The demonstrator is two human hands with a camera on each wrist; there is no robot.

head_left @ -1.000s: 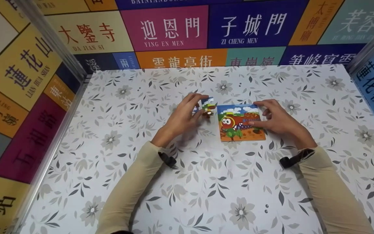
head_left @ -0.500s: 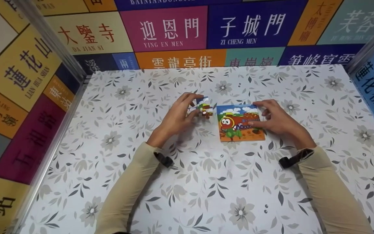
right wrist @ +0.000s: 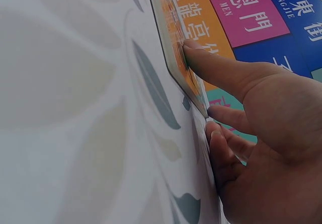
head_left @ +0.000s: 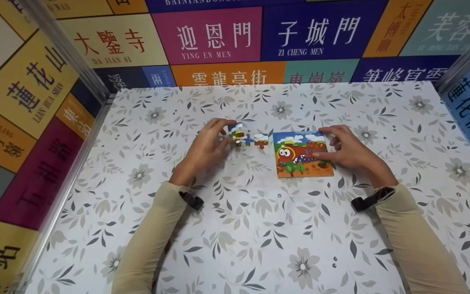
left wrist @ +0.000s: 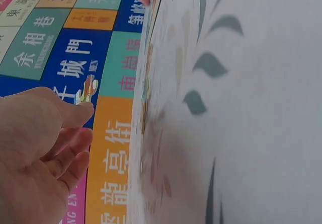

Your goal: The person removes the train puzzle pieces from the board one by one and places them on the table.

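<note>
Above table (head_left: 267,228), left hand (head_left: 205,146) pinches piece (left wrist: 89,89) — height only left wrist shows — right hand (head_left: 348,148) grips board (head_left: 290,159).

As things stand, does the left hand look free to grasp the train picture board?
Probably not: the left hand pinches a puzzle piece, other puzzle bits show between it and the picture board, and the right hand holds its right edge.

Left hand (head_left: 204,145) to the left of the picture board (head_left: 298,157), thumb and forefinger pinching, right hand (head_left: 351,149) gripping its right side, thumb on its face, forefinger at its far corner, sleeved forearms (head_left: 143,239) slanting inward toward it.
</note>
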